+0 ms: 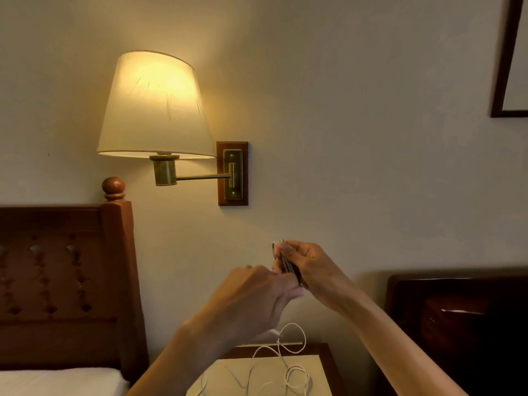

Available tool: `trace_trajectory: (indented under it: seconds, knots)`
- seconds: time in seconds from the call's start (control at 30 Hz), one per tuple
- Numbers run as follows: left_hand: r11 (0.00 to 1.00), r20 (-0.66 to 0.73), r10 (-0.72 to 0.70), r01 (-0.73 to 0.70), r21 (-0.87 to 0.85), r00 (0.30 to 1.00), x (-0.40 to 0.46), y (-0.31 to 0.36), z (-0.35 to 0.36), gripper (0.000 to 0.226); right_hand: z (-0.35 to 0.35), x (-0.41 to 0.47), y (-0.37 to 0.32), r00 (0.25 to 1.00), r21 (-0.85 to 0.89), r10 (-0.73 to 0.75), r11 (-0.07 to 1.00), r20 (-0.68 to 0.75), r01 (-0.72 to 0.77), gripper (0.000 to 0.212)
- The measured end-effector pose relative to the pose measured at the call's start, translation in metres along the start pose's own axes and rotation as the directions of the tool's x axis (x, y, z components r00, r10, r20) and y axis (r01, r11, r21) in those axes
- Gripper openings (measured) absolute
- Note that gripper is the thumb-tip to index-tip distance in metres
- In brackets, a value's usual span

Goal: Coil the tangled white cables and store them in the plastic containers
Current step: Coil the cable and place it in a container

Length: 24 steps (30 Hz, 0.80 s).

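The right hand [303, 264] pinches a small bundle of white cable [281, 258] up in the air. The left hand [257, 295] is just beside it, fingers fairly straight, touching the bundle. More white cable hangs down in loops onto the surface [320, 367] below. A lit wall lamp [154, 107] glows above.

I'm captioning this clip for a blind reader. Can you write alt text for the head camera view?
Two hands are raised before a cream wall: the right hand grips a folded bundle of white cable, and the left hand reaches to it. Loose cable loops trail onto a nightstand below, beside a lit wall lamp and wooden headboard.
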<state>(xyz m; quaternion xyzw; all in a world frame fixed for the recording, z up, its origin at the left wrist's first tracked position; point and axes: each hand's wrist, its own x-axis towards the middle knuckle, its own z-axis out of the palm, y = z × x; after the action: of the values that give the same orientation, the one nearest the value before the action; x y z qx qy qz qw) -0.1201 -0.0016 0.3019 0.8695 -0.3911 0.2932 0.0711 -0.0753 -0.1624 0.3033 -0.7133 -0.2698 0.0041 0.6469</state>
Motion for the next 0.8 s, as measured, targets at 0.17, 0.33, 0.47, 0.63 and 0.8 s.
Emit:
trace_trajectory:
  seconds: [0.17, 0.33, 0.47, 0.63, 0.8]
  knots:
    - [0.997, -0.194, 0.055, -0.042, 0.069, 0.98, 0.008, -0.02, -0.011, 0.03, -0.001, -0.011, -0.002, 0.996, -0.029, 0.004, 1.0, 0.092, -0.001, 0.035]
    - [0.997, -0.291, 0.055, -0.038, 0.061, 0.955, 0.017, -0.046, -0.01, 0.036, -0.001, -0.01, -0.011, 0.996, -0.068, 0.031, 0.997, 0.079, -0.025, 0.035]
    - [0.997, -0.349, -0.041, 0.014, -0.077, 0.936, 0.016, -0.073, -0.005, 0.049, -0.007, -0.011, -0.012, 0.989, 0.036, 0.085, 0.995, 0.121, -0.09, 0.04]
    - [0.92, -0.354, -0.189, 0.039, -0.391, 0.916, -0.008, -0.111, 0.023, 0.047, -0.026, -0.019, -0.017, 0.976, 0.397, 0.13, 0.898, 0.174, -0.19, 0.033]
    - [0.886, -0.351, -0.302, 0.125, -0.446, 0.886, -0.041, -0.118, 0.069, 0.025, -0.027, -0.016, -0.015, 0.964, 0.612, 0.103, 0.755, 0.245, -0.236, 0.028]
